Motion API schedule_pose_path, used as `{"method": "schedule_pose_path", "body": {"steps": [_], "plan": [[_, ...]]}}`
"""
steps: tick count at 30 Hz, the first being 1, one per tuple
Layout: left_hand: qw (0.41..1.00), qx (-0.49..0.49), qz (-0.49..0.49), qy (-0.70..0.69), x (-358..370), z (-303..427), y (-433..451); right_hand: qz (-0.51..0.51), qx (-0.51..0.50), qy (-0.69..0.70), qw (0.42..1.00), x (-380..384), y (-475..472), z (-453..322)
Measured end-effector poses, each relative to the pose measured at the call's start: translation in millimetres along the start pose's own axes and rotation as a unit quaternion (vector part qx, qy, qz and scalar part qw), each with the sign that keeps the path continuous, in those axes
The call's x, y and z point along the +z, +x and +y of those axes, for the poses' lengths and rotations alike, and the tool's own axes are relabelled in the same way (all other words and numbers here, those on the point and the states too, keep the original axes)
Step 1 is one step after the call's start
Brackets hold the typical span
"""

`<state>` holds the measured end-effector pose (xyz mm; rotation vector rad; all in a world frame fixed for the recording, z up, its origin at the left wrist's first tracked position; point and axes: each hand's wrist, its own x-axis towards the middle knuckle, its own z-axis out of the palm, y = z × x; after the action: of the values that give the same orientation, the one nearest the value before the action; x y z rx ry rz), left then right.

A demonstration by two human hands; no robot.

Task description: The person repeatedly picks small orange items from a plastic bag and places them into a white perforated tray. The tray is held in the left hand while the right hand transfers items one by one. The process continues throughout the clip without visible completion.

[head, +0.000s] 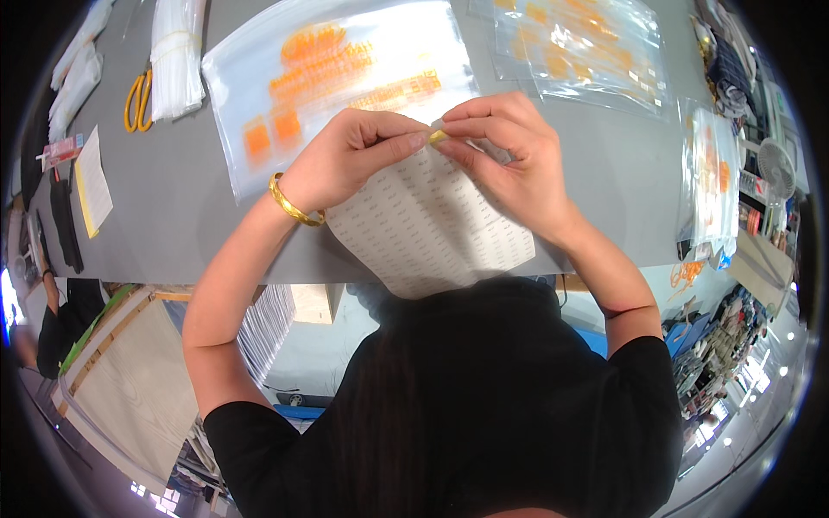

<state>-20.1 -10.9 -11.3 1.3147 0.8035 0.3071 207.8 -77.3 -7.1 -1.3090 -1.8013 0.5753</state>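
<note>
Both my hands meet over the top edge of a white sheet of small printed labels [414,226], which lies partly over the table's near edge. My right hand [511,142] pinches a small yellow piece [438,136] between thumb and fingers. The fingertips of my left hand [363,152] touch or nearly touch that piece; whether they grip it or the sheet's edge, I cannot tell. A gold bracelet [291,206] circles my left wrist. Behind the hands lies a stack of clear plastic bags with orange print [285,84].
More clear printed bags [583,52] lie at the back right, others [709,181] at the right edge. Yellow-handled scissors [138,103] rest beside a banded white bundle [178,58] at the left. A paper pad [94,184] and a black strip [65,220] lie farther left. Another person's arm [50,285] shows there.
</note>
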Motion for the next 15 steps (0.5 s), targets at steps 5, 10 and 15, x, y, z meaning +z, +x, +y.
{"method": "schedule_pose_path", "body": {"steps": [5, 10, 15], "plan": [[1.0, 0.006, -0.006, -0.011, 0.0, 0.6, -0.2, 0.016, -0.002, 0.023, 1.0, -0.5, 1.3, 1.0], [1.0, 0.009, -0.009, -0.018, 0.6, -0.7, 0.7, 0.013, -0.066, -0.03, 0.997, -0.6, -1.5, 1.7], [1.0, 0.01, -0.011, -0.026, 1.0, -0.3, 0.5, 0.016, -0.023, -0.009, 1.0, 0.5, -2.3, 2.6]]}}
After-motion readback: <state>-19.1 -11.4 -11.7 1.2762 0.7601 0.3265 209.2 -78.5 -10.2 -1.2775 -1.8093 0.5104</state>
